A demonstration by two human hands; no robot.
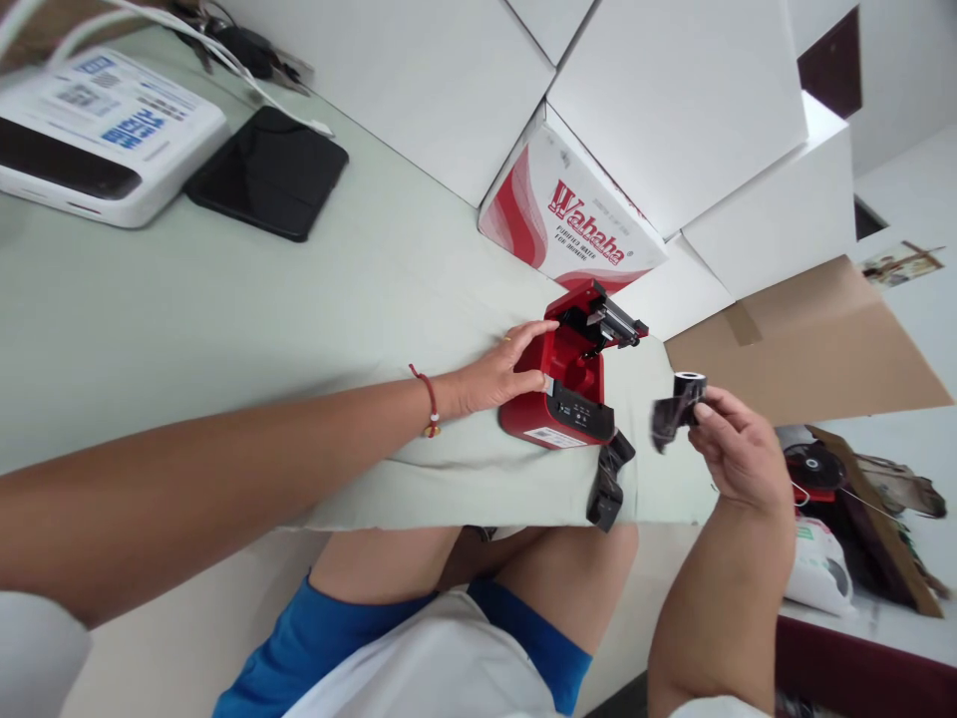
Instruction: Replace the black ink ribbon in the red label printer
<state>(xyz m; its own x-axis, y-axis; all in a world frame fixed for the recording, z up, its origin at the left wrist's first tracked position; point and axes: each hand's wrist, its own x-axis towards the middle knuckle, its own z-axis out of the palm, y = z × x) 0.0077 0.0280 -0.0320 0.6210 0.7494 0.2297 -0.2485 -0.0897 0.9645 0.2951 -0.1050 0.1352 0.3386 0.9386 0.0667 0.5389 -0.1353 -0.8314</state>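
1. Roll [688, 391], black with a white core, sits in the right hand [737, 454], pinched between thumb and fingers; its loose dark strip [664, 427] dangles just left of those fingertips.
2. From my remote seat I read the roll's long axis as roughly upright, its ringed end facing up.
3. The relation I weigh: the red machine [575, 384], its lid [617, 324] raised, lies left of the right fingertips and apart from them, its open bay between the two hands.
4. The left hand [489, 381] is nearer to it, in fact touching: I see thumb and fingers spread across its left side, grasping it.
5. My count: two hands, one roll, one strip, one machine, one lid. What seems one dark piece [605, 504], unidentifiable to me, lies right of the left thumb, nearer the wearer. Well left of the left fingers: one black phone [265, 175], one white box [150, 130]. Beyond them: one red-and-white carton [572, 214].
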